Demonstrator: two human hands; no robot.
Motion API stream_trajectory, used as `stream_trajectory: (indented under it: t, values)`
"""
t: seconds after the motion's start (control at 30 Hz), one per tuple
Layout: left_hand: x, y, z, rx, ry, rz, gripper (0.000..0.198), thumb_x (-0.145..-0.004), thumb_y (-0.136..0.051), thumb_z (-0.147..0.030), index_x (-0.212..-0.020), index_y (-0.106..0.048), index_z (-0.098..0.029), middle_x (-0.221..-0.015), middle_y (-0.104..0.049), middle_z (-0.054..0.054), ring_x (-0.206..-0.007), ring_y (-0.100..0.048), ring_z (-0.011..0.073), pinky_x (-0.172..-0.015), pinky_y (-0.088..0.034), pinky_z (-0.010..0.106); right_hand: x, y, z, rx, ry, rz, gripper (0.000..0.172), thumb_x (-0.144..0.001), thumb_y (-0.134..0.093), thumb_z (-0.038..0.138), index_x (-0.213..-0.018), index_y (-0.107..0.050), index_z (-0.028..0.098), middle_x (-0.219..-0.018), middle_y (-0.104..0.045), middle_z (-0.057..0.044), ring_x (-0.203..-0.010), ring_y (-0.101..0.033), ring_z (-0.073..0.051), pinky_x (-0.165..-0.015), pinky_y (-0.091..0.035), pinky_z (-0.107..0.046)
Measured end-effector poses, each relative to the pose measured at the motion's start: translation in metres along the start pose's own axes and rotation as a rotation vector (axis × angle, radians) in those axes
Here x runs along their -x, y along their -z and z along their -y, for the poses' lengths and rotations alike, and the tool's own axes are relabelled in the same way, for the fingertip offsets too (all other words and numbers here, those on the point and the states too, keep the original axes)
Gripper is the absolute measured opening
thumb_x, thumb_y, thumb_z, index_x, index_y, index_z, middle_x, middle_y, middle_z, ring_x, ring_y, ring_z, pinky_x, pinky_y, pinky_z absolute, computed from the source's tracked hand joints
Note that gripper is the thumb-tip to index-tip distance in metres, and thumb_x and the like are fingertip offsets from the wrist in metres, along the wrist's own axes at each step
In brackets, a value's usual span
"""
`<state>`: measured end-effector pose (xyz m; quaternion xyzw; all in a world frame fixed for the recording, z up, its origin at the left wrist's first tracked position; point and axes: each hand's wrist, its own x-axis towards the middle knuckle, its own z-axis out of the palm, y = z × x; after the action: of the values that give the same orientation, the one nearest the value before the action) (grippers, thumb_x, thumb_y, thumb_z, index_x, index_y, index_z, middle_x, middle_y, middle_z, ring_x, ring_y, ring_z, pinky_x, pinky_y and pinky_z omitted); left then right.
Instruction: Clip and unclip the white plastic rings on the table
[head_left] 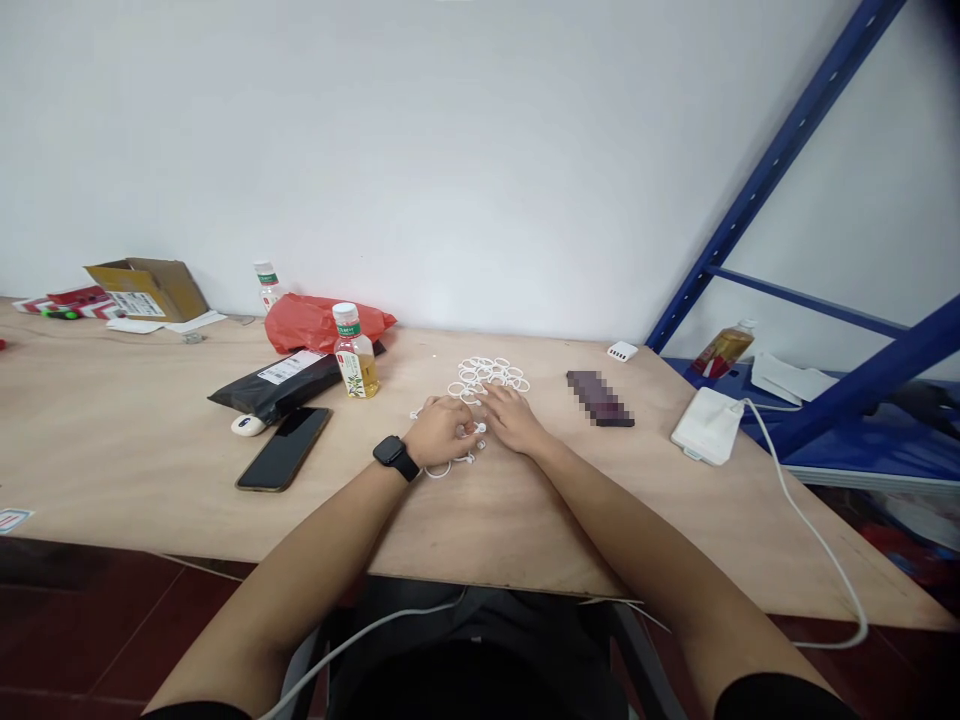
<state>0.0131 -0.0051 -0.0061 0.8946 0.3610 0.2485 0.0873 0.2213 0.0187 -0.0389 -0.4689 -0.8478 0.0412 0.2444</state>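
Thin white rings [499,376] lie in a loose pile on the wooden table, just beyond my hands. Curled fingers of my left hand [441,432], which wears a black watch at the wrist, close around a white ring with a small round knob [481,428] showing at the thumb tip. Beneath and around that hand are more such rings, among them one ring [438,472] near the wrist, partly covered. My right hand [511,418] rests with fingers stretched forward, its fingertips at the near edge of the pile. What lies under its fingers is hidden.
To the left stand a drink bottle [356,360], a red plastic bag [300,322], a black parcel [277,385] and a phone [285,450]. On the right are a blurred dark flat object [600,398] and a white power bank [707,426] with a cable. A blue metal frame [780,160] rises beyond.
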Motion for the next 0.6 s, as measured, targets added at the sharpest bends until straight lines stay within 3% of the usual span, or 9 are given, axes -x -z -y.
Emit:
stream_trajectory:
  t: [0.13, 0.3, 0.43, 0.6]
  values:
    - [0.000, 0.005, -0.014, -0.164, -0.017, -0.015, 0.024, -0.085, -0.060, -0.041, -0.077, -0.071, -0.021, -0.099, -0.067, 0.008, -0.103, -0.053, 0.0257, -0.105, -0.026, 0.050, 0.001, -0.003, 0.000, 0.117, -0.043, 0.090, 0.038, -0.095, -0.047, 0.031, -0.132, -0.055, 0.029, -0.148, -0.044, -0.006, -0.137, -0.034, -0.031, -0.109, -0.028, -0.054]
    - [0.000, 0.004, -0.023, -0.254, -0.042, -0.052, 0.018, -0.088, -0.056, -0.031, -0.097, -0.070, -0.023, -0.112, -0.062, 0.010, -0.115, -0.046, 0.0276, -0.110, -0.019, 0.051, 0.004, -0.001, 0.002, 0.087, -0.046, 0.036, 0.028, -0.091, -0.050, 0.023, -0.117, -0.062, 0.026, -0.124, -0.063, -0.006, -0.121, -0.049, -0.024, -0.105, -0.032, -0.045]
    - [0.001, 0.002, -0.023, -0.288, -0.050, -0.049, 0.016, -0.089, -0.056, -0.030, -0.093, -0.070, -0.022, -0.111, -0.062, 0.009, -0.114, -0.046, 0.0275, -0.111, -0.019, 0.051, 0.003, 0.002, 0.003, 0.057, -0.064, -0.006, 0.022, -0.087, -0.053, 0.019, -0.106, -0.066, 0.022, -0.111, -0.068, -0.006, -0.109, -0.055, -0.022, -0.100, -0.035, -0.038]
    - [0.002, 0.002, -0.025, -0.296, -0.037, -0.053, 0.010, -0.086, -0.059, -0.020, -0.086, -0.068, -0.022, -0.113, -0.062, 0.009, -0.117, -0.045, 0.0280, -0.111, -0.018, 0.051, 0.004, 0.008, 0.008, -0.008, -0.063, -0.145, 0.023, -0.089, -0.050, 0.018, -0.105, -0.065, 0.020, -0.107, -0.068, -0.007, -0.106, -0.056, -0.024, -0.094, -0.039, -0.038]
